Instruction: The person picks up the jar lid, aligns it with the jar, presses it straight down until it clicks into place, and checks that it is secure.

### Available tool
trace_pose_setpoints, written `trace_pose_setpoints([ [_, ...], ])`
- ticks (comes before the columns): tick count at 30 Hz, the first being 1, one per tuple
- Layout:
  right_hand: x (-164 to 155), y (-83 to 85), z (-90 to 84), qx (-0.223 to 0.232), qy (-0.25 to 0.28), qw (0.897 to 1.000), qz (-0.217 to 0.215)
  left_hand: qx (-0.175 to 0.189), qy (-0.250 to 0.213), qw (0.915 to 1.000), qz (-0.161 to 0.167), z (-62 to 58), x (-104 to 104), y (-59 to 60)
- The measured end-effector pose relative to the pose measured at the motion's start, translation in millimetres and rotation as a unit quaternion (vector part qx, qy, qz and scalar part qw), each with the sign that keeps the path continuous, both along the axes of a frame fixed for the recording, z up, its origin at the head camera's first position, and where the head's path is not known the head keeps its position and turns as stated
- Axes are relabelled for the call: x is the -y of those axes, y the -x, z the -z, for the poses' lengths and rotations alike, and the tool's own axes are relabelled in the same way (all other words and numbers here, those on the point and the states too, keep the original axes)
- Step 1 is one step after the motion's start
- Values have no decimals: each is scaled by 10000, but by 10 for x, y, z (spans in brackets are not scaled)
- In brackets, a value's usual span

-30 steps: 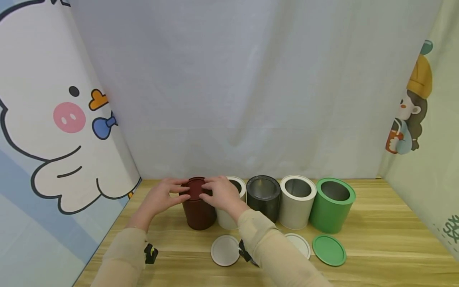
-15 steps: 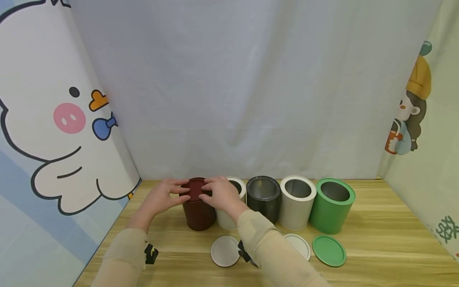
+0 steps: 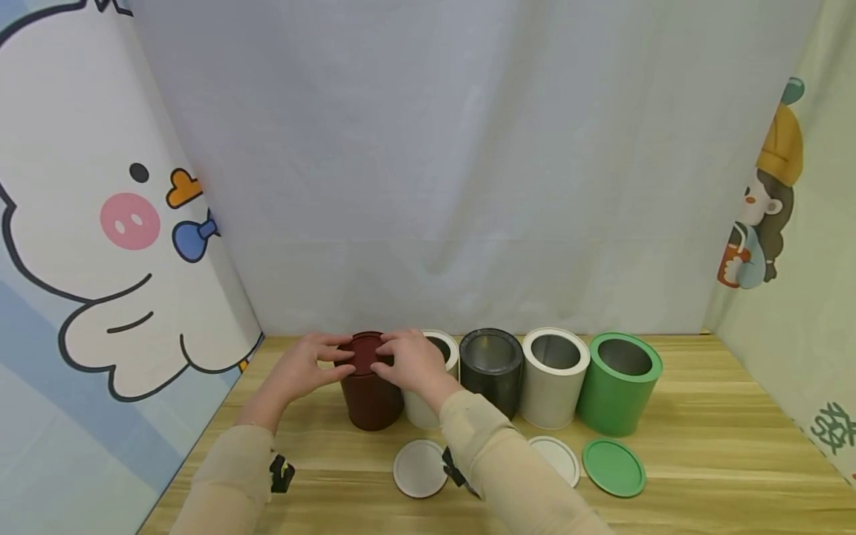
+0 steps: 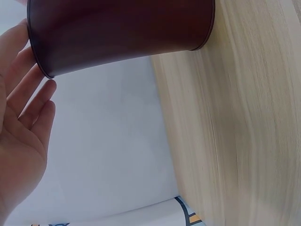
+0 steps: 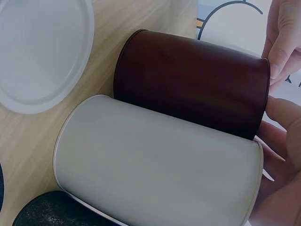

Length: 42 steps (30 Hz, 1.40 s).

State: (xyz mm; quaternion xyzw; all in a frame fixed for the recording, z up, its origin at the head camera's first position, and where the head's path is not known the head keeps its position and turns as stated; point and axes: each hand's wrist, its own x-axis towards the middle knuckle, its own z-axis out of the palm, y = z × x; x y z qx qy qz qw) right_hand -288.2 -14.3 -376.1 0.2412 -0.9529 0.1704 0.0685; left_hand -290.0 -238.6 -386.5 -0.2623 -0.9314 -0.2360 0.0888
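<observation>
A dark red can [image 3: 373,405] stands upright at the left end of a row of cans, its red lid [image 3: 365,351] on top. My left hand [image 3: 304,369] rests its fingertips on the left of the lid, fingers spread and only slightly bent. From the other side my right hand [image 3: 416,365] touches the lid's right part with extended fingers. In the left wrist view the left hand [image 4: 23,146] lies at the can's top rim. In the right wrist view the right hand [image 5: 282,165] is beside the rims of the red can [image 5: 193,82] and the adjoining white can [image 5: 160,160].
Uncovered cans stand to the right: white [image 3: 421,410], black [image 3: 493,386], off-white [image 3: 553,397] and green [image 3: 618,397]. A white lid [image 3: 419,468], another white lid [image 3: 558,457] partly behind my right sleeve, and a green lid [image 3: 614,467] lie on the wooden table [image 3: 722,446].
Both hands stay on the red lid with almost no movement. The cans and loose lids keep their places; the head view shifts very slightly.
</observation>
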Motion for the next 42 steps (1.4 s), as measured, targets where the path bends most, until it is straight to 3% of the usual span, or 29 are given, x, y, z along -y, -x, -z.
trace_pose_setpoints([
  [42,0,37,15,163,29,9999,-37,277,-177,9995,24,4,-2,8],
])
